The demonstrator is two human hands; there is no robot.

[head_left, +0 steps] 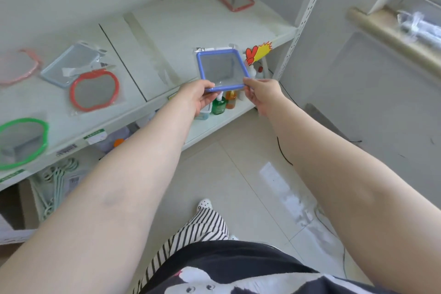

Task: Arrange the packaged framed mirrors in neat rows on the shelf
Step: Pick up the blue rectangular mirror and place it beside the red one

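head view: blue-framed packaged mirror (220,69) pinched at its near corners by left hand (199,95) and right hand (262,93), fingers closed on the frame edge, above the shelf (181,26) front. risk, judged: slippery wrap sliding from shallow pinches; crooked landing.

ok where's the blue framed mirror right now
The blue framed mirror is held in both hands, left hand and right hand, above the shelf's front edge, right of centre.
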